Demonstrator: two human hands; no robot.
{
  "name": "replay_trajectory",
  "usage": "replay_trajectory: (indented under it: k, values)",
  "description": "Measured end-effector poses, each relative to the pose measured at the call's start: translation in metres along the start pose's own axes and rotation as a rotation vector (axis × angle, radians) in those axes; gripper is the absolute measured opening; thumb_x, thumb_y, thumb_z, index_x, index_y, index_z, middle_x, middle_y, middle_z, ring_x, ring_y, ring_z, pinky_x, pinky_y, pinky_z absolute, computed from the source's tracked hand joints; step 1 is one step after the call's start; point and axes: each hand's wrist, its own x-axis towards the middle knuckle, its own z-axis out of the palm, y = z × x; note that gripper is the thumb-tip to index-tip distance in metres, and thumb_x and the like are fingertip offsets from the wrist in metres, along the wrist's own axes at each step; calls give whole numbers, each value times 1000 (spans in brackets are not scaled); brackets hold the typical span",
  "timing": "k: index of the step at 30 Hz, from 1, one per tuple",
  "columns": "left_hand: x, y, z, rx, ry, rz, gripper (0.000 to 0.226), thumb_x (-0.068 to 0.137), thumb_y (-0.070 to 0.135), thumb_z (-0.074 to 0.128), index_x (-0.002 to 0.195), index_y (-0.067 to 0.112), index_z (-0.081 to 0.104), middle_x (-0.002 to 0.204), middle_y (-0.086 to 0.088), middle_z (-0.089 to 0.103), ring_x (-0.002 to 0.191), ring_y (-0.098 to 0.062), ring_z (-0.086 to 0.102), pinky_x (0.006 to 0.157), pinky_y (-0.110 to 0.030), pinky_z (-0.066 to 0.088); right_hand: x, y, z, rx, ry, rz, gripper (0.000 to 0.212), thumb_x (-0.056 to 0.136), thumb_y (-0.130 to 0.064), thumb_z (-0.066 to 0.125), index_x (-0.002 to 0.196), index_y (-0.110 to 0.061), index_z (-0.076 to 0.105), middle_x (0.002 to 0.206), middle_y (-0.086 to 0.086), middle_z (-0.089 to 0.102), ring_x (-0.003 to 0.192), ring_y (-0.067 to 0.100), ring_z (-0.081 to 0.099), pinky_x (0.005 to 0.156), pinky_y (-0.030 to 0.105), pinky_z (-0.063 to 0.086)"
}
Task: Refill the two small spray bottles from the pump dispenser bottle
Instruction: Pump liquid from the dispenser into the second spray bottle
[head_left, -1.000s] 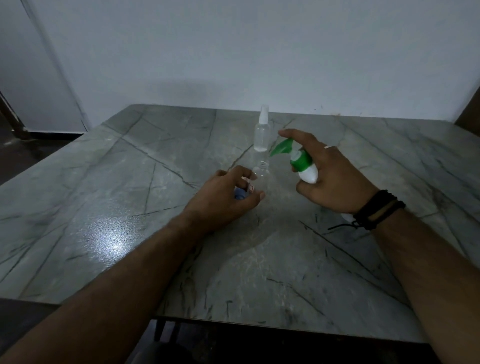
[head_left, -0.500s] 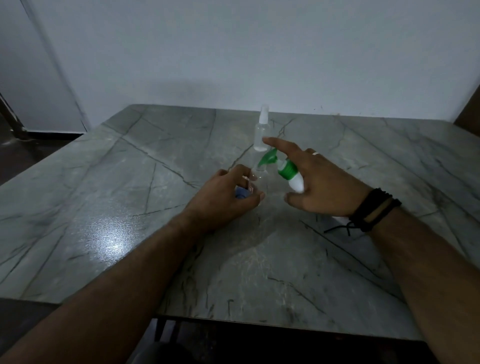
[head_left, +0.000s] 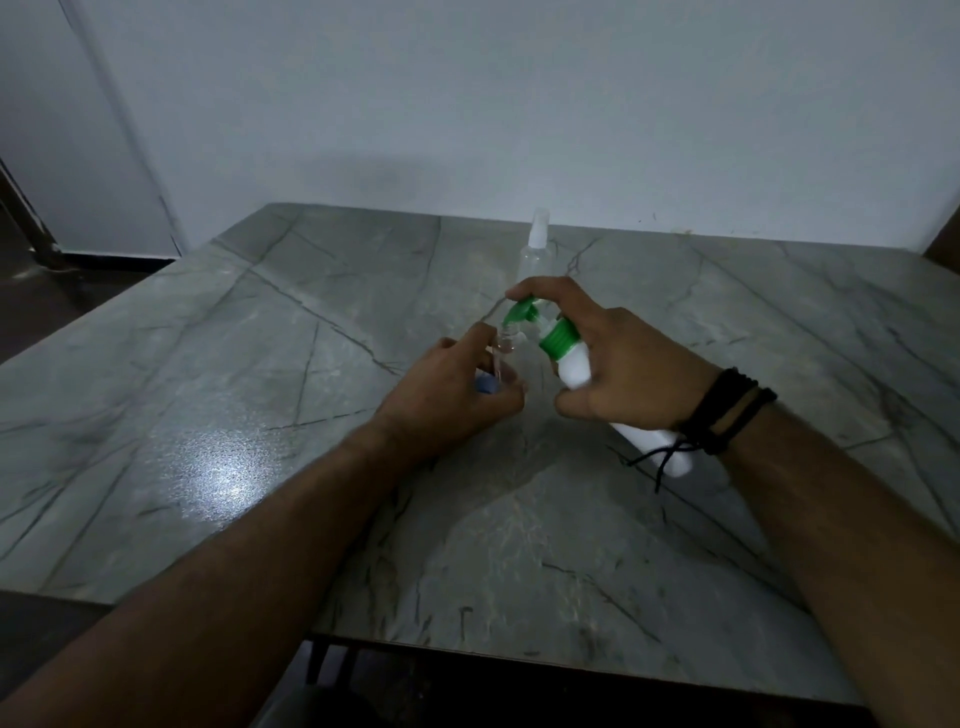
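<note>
- Grey-green marble table (head_left: 218, 395) fills the middle and lower frame, dark veins running across it and a bright glare patch at lower left; a pale wall (head_left: 519, 104) stands behind it.
- Right hand (head_left: 618, 371), centre-right of the frame, is wrapped round the white pump dispenser bottle (head_left: 574, 366) — forefinger stretched over the green pump head (head_left: 524, 313), thumb curled below the body. The bottle is tilted, its base showing under the wrist at lower right, its nozzle pointing left and down.
- Black cord bracelets (head_left: 727, 410) circle the right wrist, a loose end hanging.
- Left hand (head_left: 452, 397), just left of centre, rests on the table with its fingers curled round a small clear spray bottle (head_left: 504, 345), uncapped and upright; the green nozzle sits right over its open neck.
- Second small spray bottle (head_left: 535, 249) stands upright beyond the hands, near the table's far edge, its white sprayer on — nobody touching it.
- Small blue thing (head_left: 485, 384) peeks out among the left fingers; I cannot tell what it is.
</note>
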Motion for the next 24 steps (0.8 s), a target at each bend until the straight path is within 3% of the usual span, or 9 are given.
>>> replay_trajectory:
  k: [2, 4, 6, 11, 19, 24]
  values:
    - [1, 0, 1, 19, 10, 4, 35, 85, 46, 65, 109, 33, 43, 99, 14, 54, 95, -12, 56, 81, -38, 54, -2, 1, 2, 1, 14, -10, 94, 74, -4, 78, 148, -38, 30, 80, -37, 60, 62, 7, 60, 55, 14, 45]
    - [2, 0, 2, 35, 14, 1, 40, 85, 48, 64, 116, 32, 44, 100, 13, 53, 97, -12, 56, 82, -39, 54, -4, 2, 1, 14, 40, -10, 96, 74, -4, 78, 150, -38, 30, 79, -42, 58, 61, 7, 59, 55, 13, 43]
    - [2, 1, 2, 46, 6, 0, 45, 86, 48, 63, 122, 30, 43, 99, 13, 53, 98, -12, 55, 84, -38, 54, -7, 4, -2, 51, 76, -17, 99, 74, -3, 77, 152, -39, 28, 81, -37, 60, 63, 11, 60, 57, 17, 46]
    - [1, 2, 1, 57, -11, -1, 49, 86, 53, 61, 125, 31, 42, 103, 10, 58, 100, -11, 54, 85, -36, 51, -12, 0, -7, 108, 117, 7, 94, 70, -10, 74, 149, -36, 32, 80, -11, 62, 67, 23, 64, 68, 45, 55]
    - [-3, 8, 0, 71, 3, 11, 47, 85, 58, 59, 121, 29, 48, 102, 14, 55, 100, -7, 49, 80, -29, 41, -9, 2, -8, 131, 107, 19, 86, 71, -3, 76, 141, -33, 37, 81, -8, 62, 68, 24, 63, 67, 42, 52]
    - [-4, 9, -1, 69, 0, 19, 46, 85, 56, 60, 119, 27, 51, 101, 14, 53, 98, -6, 48, 77, -27, 41, -9, 7, -12, 177, 108, 49, 81, 73, 6, 75, 136, -30, 40, 83, 3, 64, 71, 21, 64, 67, 32, 52]
